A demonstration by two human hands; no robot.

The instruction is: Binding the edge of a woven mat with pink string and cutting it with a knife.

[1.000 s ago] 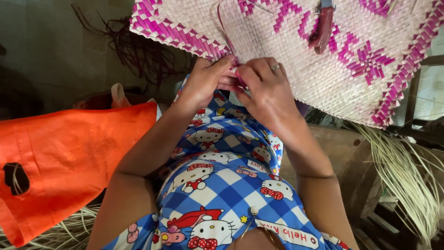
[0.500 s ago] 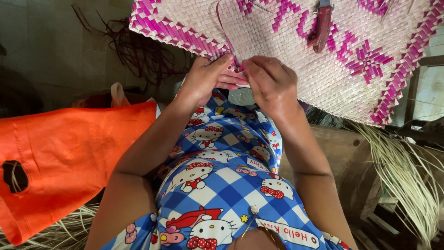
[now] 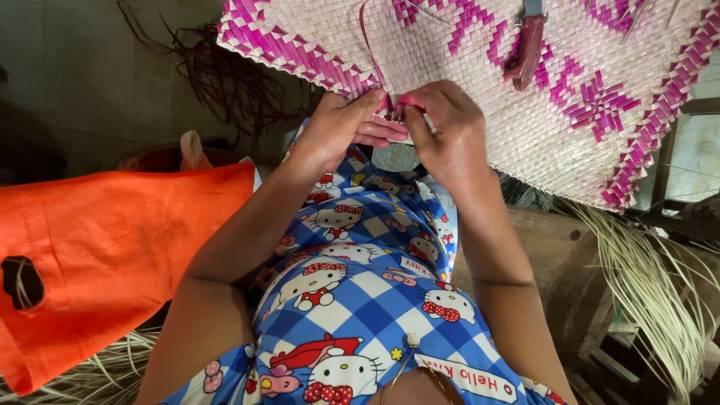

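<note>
The woven mat (image 3: 525,112), pale straw with magenta bands and a star motif, is held up over the lap, its near edge met by both hands. The left hand (image 3: 341,131) is pressed to that edge, thumb on top and fingers curled beneath, so the mat is pinched between them. The right hand (image 3: 446,135) is closed narrowly on a short pink strip (image 3: 409,101) at the same edge, thumb and fingertips drawn tight together. A longer dark pink strand (image 3: 367,45) is seen looping up from this spot across the weave.

Compared with the earlier frames, the right hand is rolled further over, so its knuckles are turned more toward the camera and the ring is no longer shown; the left hand is kept where it was.

A red-handled knife (image 3: 525,49) is laid on the mat above. An orange cloth (image 3: 112,247) is spread at the left, and loose straw (image 3: 652,285) is piled at the right.
</note>
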